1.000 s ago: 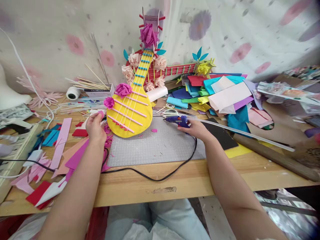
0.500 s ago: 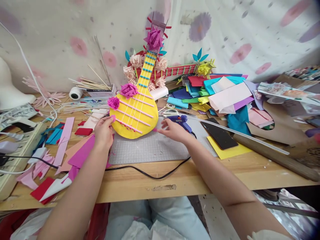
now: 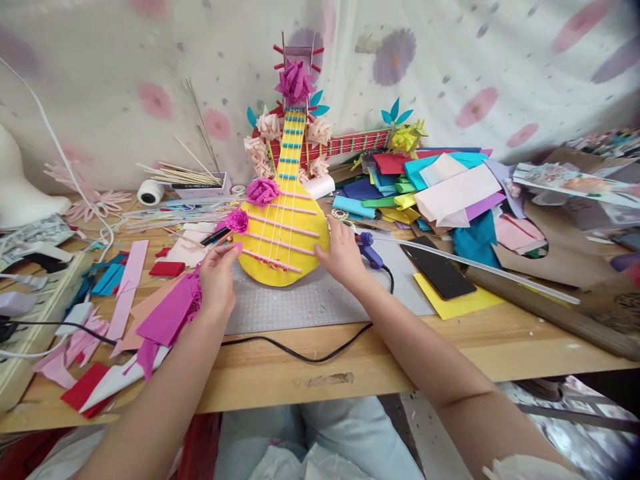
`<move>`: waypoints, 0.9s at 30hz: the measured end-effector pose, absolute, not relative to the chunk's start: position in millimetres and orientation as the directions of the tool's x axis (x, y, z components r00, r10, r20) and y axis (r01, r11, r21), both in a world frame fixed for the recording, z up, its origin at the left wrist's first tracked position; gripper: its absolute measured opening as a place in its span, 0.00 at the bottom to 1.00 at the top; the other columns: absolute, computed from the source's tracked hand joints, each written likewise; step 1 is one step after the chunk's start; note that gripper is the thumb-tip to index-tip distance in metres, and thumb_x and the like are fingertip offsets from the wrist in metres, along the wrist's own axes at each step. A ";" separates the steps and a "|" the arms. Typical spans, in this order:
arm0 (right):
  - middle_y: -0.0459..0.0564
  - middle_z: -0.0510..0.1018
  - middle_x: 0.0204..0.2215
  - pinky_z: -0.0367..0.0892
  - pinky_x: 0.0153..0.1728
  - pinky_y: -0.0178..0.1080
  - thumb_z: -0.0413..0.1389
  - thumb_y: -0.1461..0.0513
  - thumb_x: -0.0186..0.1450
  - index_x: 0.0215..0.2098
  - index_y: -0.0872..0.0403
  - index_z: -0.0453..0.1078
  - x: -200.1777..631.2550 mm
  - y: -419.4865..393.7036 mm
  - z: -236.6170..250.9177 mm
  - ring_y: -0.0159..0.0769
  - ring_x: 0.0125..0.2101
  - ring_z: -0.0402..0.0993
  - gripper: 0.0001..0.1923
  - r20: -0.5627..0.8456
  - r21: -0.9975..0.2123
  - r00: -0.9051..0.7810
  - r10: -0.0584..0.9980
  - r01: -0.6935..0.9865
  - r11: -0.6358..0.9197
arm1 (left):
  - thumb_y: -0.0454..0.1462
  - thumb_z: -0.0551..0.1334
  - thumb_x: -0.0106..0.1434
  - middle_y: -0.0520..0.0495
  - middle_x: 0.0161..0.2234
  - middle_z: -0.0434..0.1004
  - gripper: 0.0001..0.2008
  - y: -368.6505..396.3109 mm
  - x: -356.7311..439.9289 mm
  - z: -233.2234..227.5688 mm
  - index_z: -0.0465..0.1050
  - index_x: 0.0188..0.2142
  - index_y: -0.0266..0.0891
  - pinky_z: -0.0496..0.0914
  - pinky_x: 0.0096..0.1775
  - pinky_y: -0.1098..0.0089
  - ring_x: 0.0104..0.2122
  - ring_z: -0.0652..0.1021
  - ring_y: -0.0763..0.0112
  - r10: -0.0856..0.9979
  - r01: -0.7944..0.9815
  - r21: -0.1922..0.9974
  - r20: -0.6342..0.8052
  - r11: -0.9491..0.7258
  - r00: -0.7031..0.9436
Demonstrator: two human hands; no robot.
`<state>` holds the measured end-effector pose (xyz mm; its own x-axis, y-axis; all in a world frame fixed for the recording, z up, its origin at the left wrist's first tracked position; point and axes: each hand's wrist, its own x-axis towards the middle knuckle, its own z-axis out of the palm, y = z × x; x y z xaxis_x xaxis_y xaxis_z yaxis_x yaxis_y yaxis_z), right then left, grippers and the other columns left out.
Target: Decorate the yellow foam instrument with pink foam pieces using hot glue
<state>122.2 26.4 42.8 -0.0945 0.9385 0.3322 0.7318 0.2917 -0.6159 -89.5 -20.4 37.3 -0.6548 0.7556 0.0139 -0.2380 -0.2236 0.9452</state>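
Note:
A yellow paper craft lute leans with its neck upward, its body low over the grey cutting mat. Pink strips and white strings cross its front. A magenta paper rose and a smaller ruffled flower sit on its left edge; another rose is on the head. My left hand pinches a small pink paper piece against the lute's left edge. My right hand grips the right edge, thumb on the front; its other fingers are partly hidden.
A blue glue gun lies right of my right hand, its black cord running along the table front. Further right are a phone and a pile of coloured paper. Paper scraps lie left. A red craft instrument stands behind.
The lute has turned more upright, its head swinging left and its body shifting right. My right hand has moved onto its right edge. My left hand has shifted right along with the body.

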 end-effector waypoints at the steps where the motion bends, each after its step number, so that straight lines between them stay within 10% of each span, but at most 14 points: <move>1: 0.63 0.66 0.55 0.58 0.56 0.51 0.54 0.64 0.57 0.55 0.60 0.59 116.4 23.6 44.3 0.49 0.57 0.60 0.27 0.413 -0.626 -0.091 0.906 0.695 0.355 | 0.34 0.69 0.41 0.52 0.27 0.76 0.08 -20.4 -87.4 38.4 0.73 0.24 0.37 0.66 0.41 0.73 0.31 0.74 0.78 0.740 -0.220 0.942 0.042 -0.253 -0.671; 4: 0.56 0.73 0.44 0.66 0.49 0.46 0.56 0.61 0.58 0.44 0.55 0.65 90.7 17.6 48.9 0.40 0.45 0.70 0.15 0.367 -0.810 -0.172 0.914 0.425 0.405 | 0.33 0.69 0.41 0.52 0.27 0.75 0.07 -20.8 -77.1 41.7 0.73 0.23 0.38 0.66 0.39 0.74 0.31 0.73 0.77 0.739 -0.243 0.923 0.062 -0.298 -0.670; 7: 0.48 0.74 0.35 0.70 0.39 0.40 0.59 0.60 0.56 0.35 0.53 0.65 60.7 15.2 51.0 0.32 0.33 0.72 0.11 0.105 -0.988 -0.329 0.939 0.077 0.137 | 0.32 0.69 0.41 0.54 0.26 0.74 0.07 -20.8 -66.1 42.9 0.73 0.23 0.38 0.63 0.32 0.76 0.27 0.70 0.81 0.755 -0.341 0.896 -0.011 -0.283 -0.656; 14: 0.41 0.73 0.26 0.71 0.35 0.33 0.62 0.64 0.53 0.31 0.55 0.66 25.4 14.0 49.9 0.23 0.24 0.70 0.10 -0.116 -0.911 -0.389 0.914 -0.325 -0.254 | 0.34 0.70 0.42 0.55 0.27 0.74 0.08 -18.3 -57.4 37.2 0.75 0.25 0.39 0.57 0.25 0.77 0.21 0.64 0.85 0.796 -0.488 0.839 -0.117 -0.241 -0.594; 18: 0.40 0.72 0.23 0.71 0.33 0.33 0.60 0.65 0.55 0.30 0.54 0.63 21.0 18.8 49.6 0.24 0.23 0.70 0.08 -0.131 -0.931 -0.334 0.933 -0.283 -0.232 | 0.38 0.70 0.44 0.52 0.29 0.74 0.10 -16.2 -58.8 31.3 0.75 0.28 0.39 0.63 0.30 0.75 0.26 0.69 0.80 0.801 -0.400 0.889 -0.068 -0.221 -0.594; 21: 0.39 0.69 0.24 0.71 0.33 0.35 0.58 0.63 0.56 0.31 0.53 0.59 21.3 28.8 50.4 0.26 0.24 0.70 0.10 -0.066 -0.986 -0.238 0.969 -0.131 -0.100 | 0.40 0.69 0.47 0.48 0.36 0.74 0.16 -10.5 -71.5 32.4 0.73 0.36 0.40 0.67 0.41 0.68 0.37 0.73 0.69 0.757 -0.004 0.966 0.201 -0.259 -0.622; 27: 0.42 0.71 0.29 0.68 0.39 0.41 0.56 0.62 0.56 0.34 0.51 0.56 26.1 52.4 62.6 0.35 0.33 0.72 0.12 0.082 -0.925 -0.217 0.973 0.347 0.156 | 0.34 0.70 0.43 0.35 0.56 0.58 0.33 20.9 -109.7 48.3 0.64 0.50 0.40 0.50 0.59 0.48 0.59 0.58 0.47 0.689 0.781 0.593 0.650 -0.195 -0.321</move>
<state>26.1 52.4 62.6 -0.2174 0.9726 0.0824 0.3472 0.1560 -0.9247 -109.7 20.9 48.3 -0.3213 0.6886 0.6500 0.7813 -0.1952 0.5929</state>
